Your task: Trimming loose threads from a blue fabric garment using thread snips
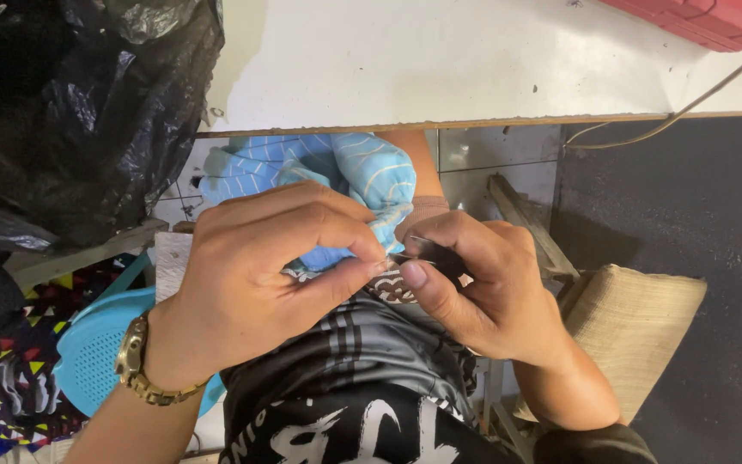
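I see my left hand [268, 275] curled nearly closed, thumb and forefinger pinched together on something very fine at their tips; it is too thin for me to say whether it is thread or a needle. A gold wristwatch [143, 365] sits on that wrist, and the forearm comes in from the lower left. My right hand [483, 288] is closed too, thumb pressed toward the forefinger, gripping a small dark tool [440, 255] with a shiny tip that points at the left fingertips. The two hands meet almost tip to tip, held over my lap in front of a dark printed shirt [362, 387]. Just behind the fingers lies a light blue striped cloth [362, 172], bunched below the edge of the white bench [440, 69]. A black plastic bag [79, 112] hangs at the left, and a turquoise plastic basket [96, 352] rests beneath my left wrist.
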